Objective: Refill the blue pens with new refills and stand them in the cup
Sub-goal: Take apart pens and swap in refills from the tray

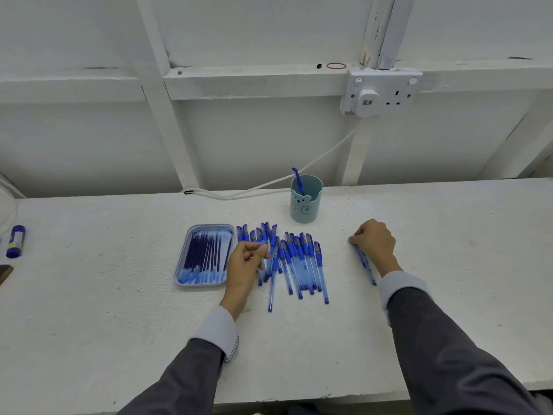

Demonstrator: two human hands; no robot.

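Blue pens (pixel 302 256) lie heaped — one leans in cup (pixel 308 209).

Glue stick (pixel 15 241), wall socket (pixel 381 92), white cable (pixel 269 182), rubber band (pixel 336 66)

White table (pixel 119 324) w/ a loose pile of blue pens (pixel 299 265) at centre. Just left of it sat a tray (pixel 206 226) of dark refills (pixel 203 256). Behind the pile stood the cup (pixel 305 205), one pen (pixel 297 179) leaning inside. L hand (pixel 244 265) was over the pile's left edge, fingers curled; grip unclear. R hand (pixel 374 241), well right of the pile, curled on a separate pen (pixel 366 265) lying on the table. Glue stick (pixel 15 241) far left; wall socket (pixel 381 92) w/ cable (pixel 329 151) behind.
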